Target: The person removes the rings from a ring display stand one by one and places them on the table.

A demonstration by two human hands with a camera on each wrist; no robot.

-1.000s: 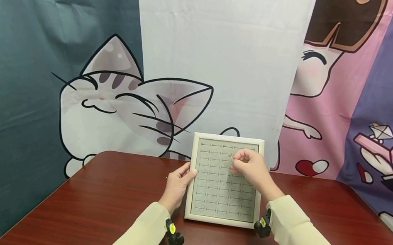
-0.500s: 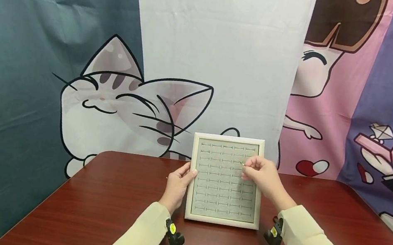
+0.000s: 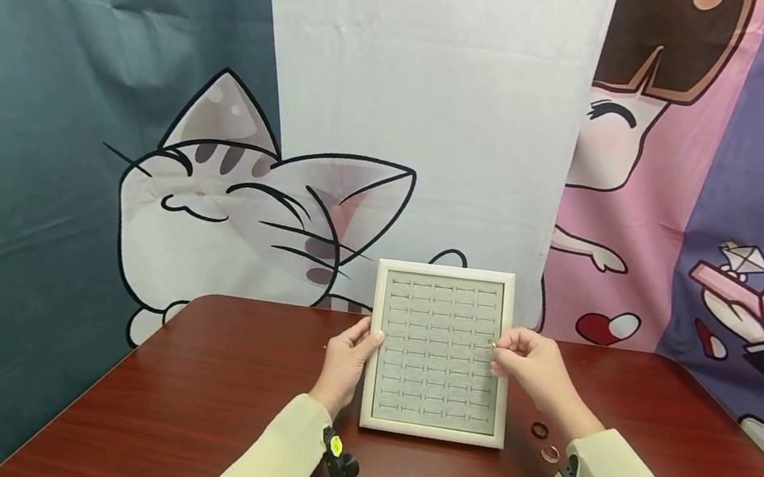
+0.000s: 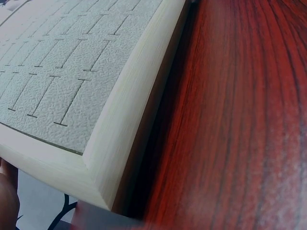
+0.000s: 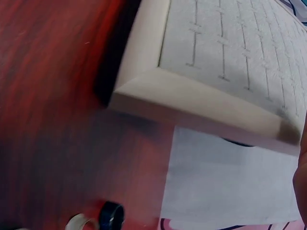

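Observation:
A ring display board (image 3: pixel 438 360) with a pale frame and grey slotted padding stands propped up on the table. My left hand (image 3: pixel 339 367) grips its left edge, thumb on the front of the frame; the fingers behind are partly hidden. Beside the right edge, my right hand (image 3: pixel 533 366) pinches a small shiny ring (image 3: pixel 494 345), mostly hidden by the fingertips. A dark ring (image 3: pixel 540 430) and a silvery ring (image 3: pixel 549 454) lie on the table below the right forearm. In the right wrist view, the dark ring (image 5: pixel 112 216) and the pale one (image 5: pixel 81 222) show near the lower edge.
The reddish-brown wooden table (image 3: pixel 218 411) extends on both sides of the board. Behind it hangs a printed cloth backdrop (image 3: pixel 434 75) with a cartoon cat. One slot in the second row, far left, looks darker than the others.
My right hand has moved right and down, away from the board's upper middle to its right edge, still pinching the ring. Two rings on the table have come into view. The left hand stays put.

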